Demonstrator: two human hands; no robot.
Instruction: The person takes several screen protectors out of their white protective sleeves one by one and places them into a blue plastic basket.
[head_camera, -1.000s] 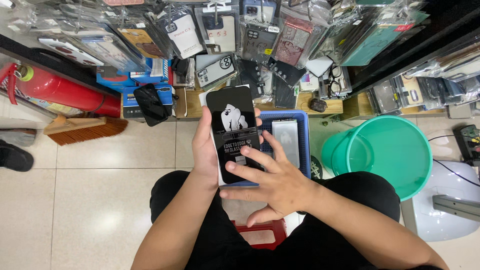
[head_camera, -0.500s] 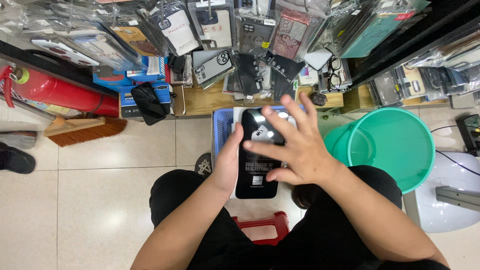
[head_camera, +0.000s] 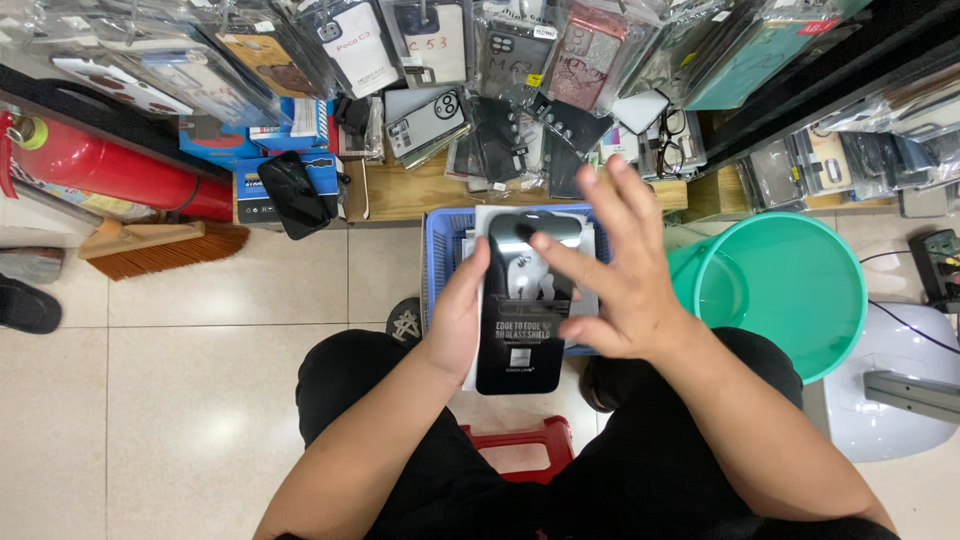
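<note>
The left hand grips the flat glossy black rectangular package by its left edge, keeping it level above the blue plastic slatted basket, while the right hand, fingers spread open, hovers over its face.

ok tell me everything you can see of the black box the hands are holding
The black box is a flat, glossy, tall rectangular package with a pale picture and light print on its face. It is held face up over the blue basket. The left hand grips its left edge; the right hand spreads over its right side.
</note>
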